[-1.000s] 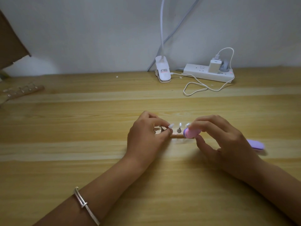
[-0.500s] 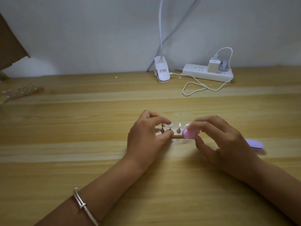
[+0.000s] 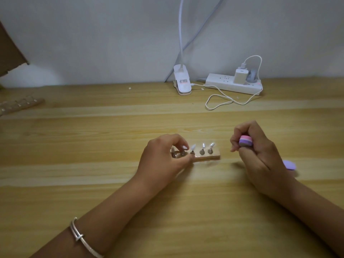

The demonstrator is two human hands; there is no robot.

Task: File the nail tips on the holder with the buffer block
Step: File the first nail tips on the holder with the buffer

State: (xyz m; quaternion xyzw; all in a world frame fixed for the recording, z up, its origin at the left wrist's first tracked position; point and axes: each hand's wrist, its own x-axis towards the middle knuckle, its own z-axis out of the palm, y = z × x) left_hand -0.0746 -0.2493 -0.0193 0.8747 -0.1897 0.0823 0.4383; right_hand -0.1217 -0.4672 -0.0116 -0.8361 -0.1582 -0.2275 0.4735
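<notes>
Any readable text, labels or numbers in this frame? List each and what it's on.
Nothing can be read.
Sticker on lamp clip: red and dark print, too blurred to read.
On power strip: no legible marking, only a red light at its right end.
On charger: no text visible.
On buffer block and holder: no print visible.
</notes>
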